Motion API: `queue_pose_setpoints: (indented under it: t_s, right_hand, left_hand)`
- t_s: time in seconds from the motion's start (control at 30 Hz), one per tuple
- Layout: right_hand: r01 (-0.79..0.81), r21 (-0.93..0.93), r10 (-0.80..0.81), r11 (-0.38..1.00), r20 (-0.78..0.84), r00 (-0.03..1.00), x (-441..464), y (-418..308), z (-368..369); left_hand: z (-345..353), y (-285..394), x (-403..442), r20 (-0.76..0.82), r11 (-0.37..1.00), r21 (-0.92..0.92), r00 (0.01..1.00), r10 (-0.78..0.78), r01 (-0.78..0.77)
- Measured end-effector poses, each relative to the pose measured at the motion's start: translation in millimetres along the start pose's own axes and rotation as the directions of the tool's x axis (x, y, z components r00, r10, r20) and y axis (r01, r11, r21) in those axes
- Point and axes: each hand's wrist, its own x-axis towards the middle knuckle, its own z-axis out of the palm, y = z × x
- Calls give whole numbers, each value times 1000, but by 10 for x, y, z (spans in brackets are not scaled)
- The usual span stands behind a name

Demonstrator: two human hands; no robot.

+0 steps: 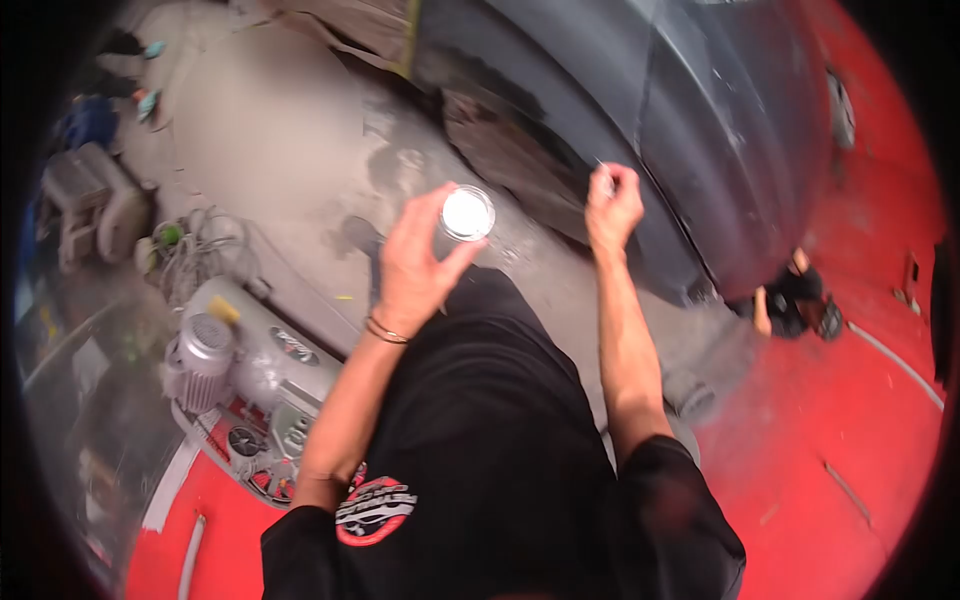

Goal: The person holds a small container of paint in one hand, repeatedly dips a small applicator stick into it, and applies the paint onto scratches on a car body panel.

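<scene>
My left hand (pixel 418 250) is wrapped round a small clear round cup (pixel 467 213) with white contents, held up in front of my body. My right hand (pixel 614 205) is raised beside the dark grey car body panel (pixel 690 130), its fingers pinched together. A thin, light thing sticks up from those fingertips, too small to name. The two hands are well apart. Below the car's edge hangs brownish masking paper (pixel 510 165).
A grey compressor (pixel 260 350) with a motor stands at the lower left, near coiled hoses (pixel 210 250). Grey chairs (pixel 95 200) are at the far left. Another person (pixel 795 300) is low beside the car at the right. The floor (pixel 800 480) is partly red.
</scene>
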Motion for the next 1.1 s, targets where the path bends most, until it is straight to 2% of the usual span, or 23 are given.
queue_pose_setpoints:
  t_s: [0.17, 0.67, 0.77, 0.97, 1.1]
  right_hand:
    - [-59, 91, 55, 994, 49, 997, 36, 24, 6]
    - [-89, 50, 87, 995, 48, 995, 75, 58, 26]
    - [-42, 77, 41, 996, 15, 999, 66, 73, 67]
    - [-90, 81, 89, 993, 16, 996, 42, 18, 62]
    - [-124, 171, 123, 977, 17, 992, 23, 51, 31]
  left_hand:
    - [60, -81, -6, -9, 999, 36, 1000, 18, -17]
    - [120, -77, 41, 28, 999, 34, 1000, -1, 0]
    - [143, -64, 48, 40, 999, 39, 999, -17, 16]
    - [214, -82, 93, 46, 999, 35, 998, -32, 31]
    - [234, -89, 122, 61, 999, 15, 997, -43, 42]
